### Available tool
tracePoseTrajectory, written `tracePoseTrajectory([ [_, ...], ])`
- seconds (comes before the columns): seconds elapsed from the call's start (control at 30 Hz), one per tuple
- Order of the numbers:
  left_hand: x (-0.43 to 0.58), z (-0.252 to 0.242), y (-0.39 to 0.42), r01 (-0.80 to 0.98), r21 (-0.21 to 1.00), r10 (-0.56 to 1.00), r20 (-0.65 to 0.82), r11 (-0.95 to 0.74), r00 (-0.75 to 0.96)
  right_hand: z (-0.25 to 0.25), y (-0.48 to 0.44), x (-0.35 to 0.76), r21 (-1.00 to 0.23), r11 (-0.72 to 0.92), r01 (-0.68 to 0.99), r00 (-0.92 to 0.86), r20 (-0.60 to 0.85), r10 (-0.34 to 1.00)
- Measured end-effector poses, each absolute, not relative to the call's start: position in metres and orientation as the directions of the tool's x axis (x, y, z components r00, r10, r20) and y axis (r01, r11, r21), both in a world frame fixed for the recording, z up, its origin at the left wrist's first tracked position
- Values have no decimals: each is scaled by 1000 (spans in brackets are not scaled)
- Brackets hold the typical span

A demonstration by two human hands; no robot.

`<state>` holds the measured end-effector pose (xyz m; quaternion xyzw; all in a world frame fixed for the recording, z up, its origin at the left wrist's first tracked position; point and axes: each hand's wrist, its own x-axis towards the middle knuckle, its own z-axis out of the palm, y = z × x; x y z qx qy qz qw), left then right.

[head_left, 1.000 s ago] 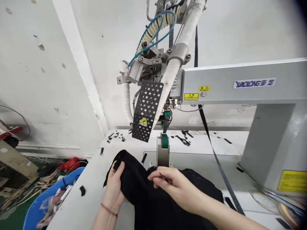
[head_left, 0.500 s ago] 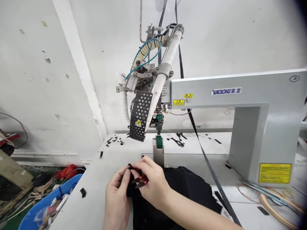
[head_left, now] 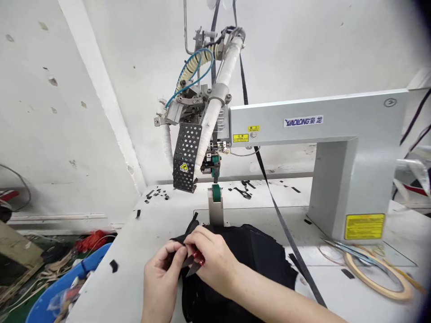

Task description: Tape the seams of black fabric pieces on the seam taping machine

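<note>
Black fabric (head_left: pixel 249 255) lies spread on the white table under my hands. My left hand (head_left: pixel 164 269) pinches the fabric's left edge between thumb and fingers. Just to its right, my right hand (head_left: pixel 212 258) has its thumb and forefinger pressed together at the same edge. Small red-handled snips (head_left: pixel 194 264) sit in that right hand, with the blades pointing down and left. A narrow black strip (head_left: pixel 193 220) sticks up above the fingertips. What exactly the right fingertips pinch is hidden.
A grey machine (head_left: pixel 336 116) with a green roller (head_left: pixel 216 193) stands behind the hands. Black scraps (head_left: pixel 113 266) dot the white table (head_left: pixel 134 251). At right are a tape roll (head_left: pixel 377 280) and scissors (head_left: pixel 350 251). A blue tub (head_left: pixel 50 291) is at lower left.
The view has shifted, so the machine appears further left and slightly higher. A black strip now rises above my fingertips, and the fabric edge between my hands has changed shape.
</note>
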<state>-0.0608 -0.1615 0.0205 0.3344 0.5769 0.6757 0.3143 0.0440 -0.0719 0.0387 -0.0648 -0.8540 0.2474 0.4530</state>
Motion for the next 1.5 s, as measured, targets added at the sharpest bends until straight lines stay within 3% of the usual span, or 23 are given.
tracePoseTrajectory([
  [0.1,-55,22,-165,83,987,802,160,-138,-575,27,-68,43,-439,889,-131,-566,769,296],
  [0.2,-54,14,-170,163,972,699,235,-169,-675,24,-52,47,-524,852,3,-479,747,461],
  [0.27,-56,6,-171,88,979,657,190,-185,-730,28,-43,52,-667,742,74,-396,663,635],
  [0.33,-58,0,-170,-57,981,678,85,-184,-731,33,-42,59,-751,658,46,-432,579,691],
  [0.43,-56,-4,-166,-225,956,705,-29,-187,-708,38,-60,64,-716,696,-60,-585,590,556],
  [0.5,-52,-1,-163,-242,947,695,-29,-211,-719,37,-74,62,-650,755,-91,-598,642,480],
  [0.7,-40,17,-165,13,983,690,136,-181,-711,29,-85,55,-533,841,-92,-524,744,415],
  [1.0,-42,13,-169,131,991,643,109,-14,-758,37,-83,57,-588,803,-101,-554,703,445],
  [1.23,-36,12,-170,289,956,596,260,-49,-760,16,-76,47,-577,816,-32,-503,715,486],
  [1.3,-40,5,-171,231,972,563,220,-53,-797,15,-62,48,-607,793,48,-464,690,556],
  [1.4,-47,-7,-171,-2,999,542,27,-52,-840,21,-51,55,-720,686,101,-447,584,678],
  [1.5,-49,-12,-169,-185,978,618,-87,-96,-781,29,-61,60,-752,659,3,-587,532,610],
])
